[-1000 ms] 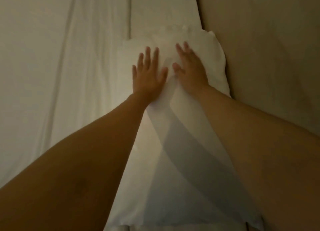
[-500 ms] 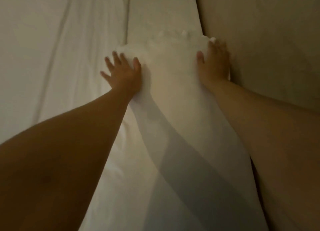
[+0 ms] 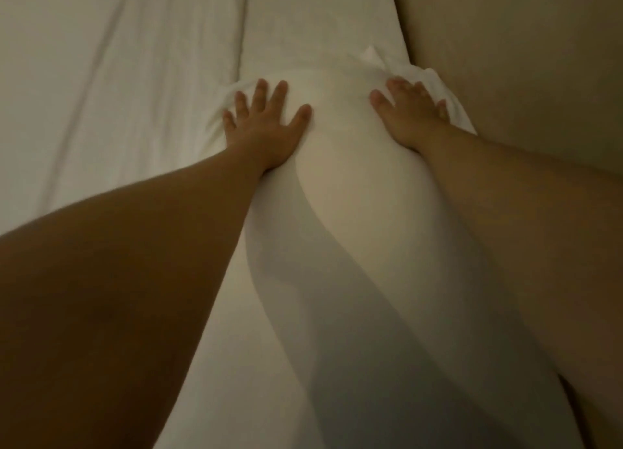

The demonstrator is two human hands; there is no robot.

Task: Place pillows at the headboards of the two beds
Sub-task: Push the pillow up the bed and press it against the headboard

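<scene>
1. Lying lengthwise along the beige headboard [image 3: 505, 77], the white pillow [image 3: 340, 185] rests on the bed's white sheet [image 3: 118, 94], its far end bunched into loose folds close against the headboard.
2. The left hand [image 3: 266, 128] lies flat on the pillow's far left side, fingers spread apart, clamped on nothing.
3. The right hand [image 3: 411, 118] presses on the far right side beside the headboard, fingers spread and open; its fingertips sink partly into the crumpled cover, so I cannot tell whether they pinch any cloth.
4. Risk, as I judge it: with both palms pushing on the far end only, the soft filling could shift unevenly and leave that end lumpy or creased.
5. A harder shove from the left hand could wedge the pillow's edge against the headboard, or slide the whole pillow askew along the sheet, since nothing grips it.
6. The dim light hides the near end, so its alignment is unclear.
7. Compared with half a second earlier, the left hand sits further onto the pillow top instead of at its left edge, and the right hand has come off the headboard-side corner toward the middle; a second ago both hands lay close together near the centre.
</scene>
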